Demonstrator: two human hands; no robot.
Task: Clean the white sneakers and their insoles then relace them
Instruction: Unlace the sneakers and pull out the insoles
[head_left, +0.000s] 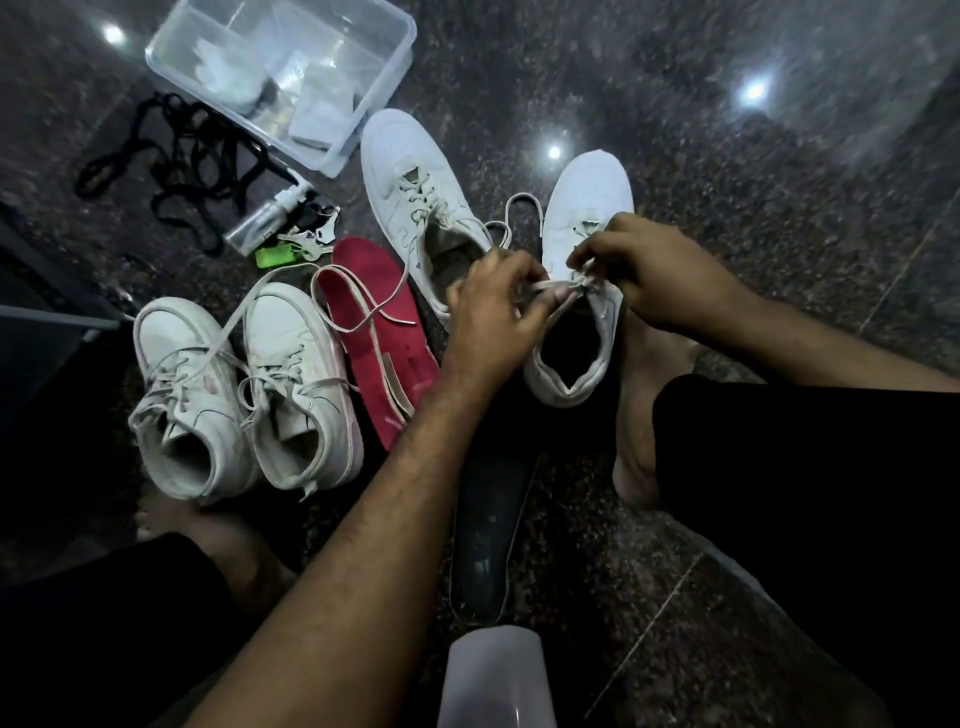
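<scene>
**Between our hands: the lace end at the sneaker's collar**

Nearest us, a dark insole (485, 525) lies on the floor, pointing away. Just beyond it stands the white sneaker (576, 291), heel toward us, toe away, its long axis running straight out from our body. Our left hand (496, 306) pinches the lace (545, 287) beside the collar; our right hand (649, 270) pinches at the top eyelets. Both hands sit close together, equally near. Farther left lie its mate (415, 192) and a red insole (379, 332).

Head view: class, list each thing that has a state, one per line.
Right sneaker: upright, lace being worked by both hands.
Left hand: pinching the lace.
Right hand: pinching the lace.
Red insole: out, flat on the floor.
Clear tub: uncovered.
</scene>
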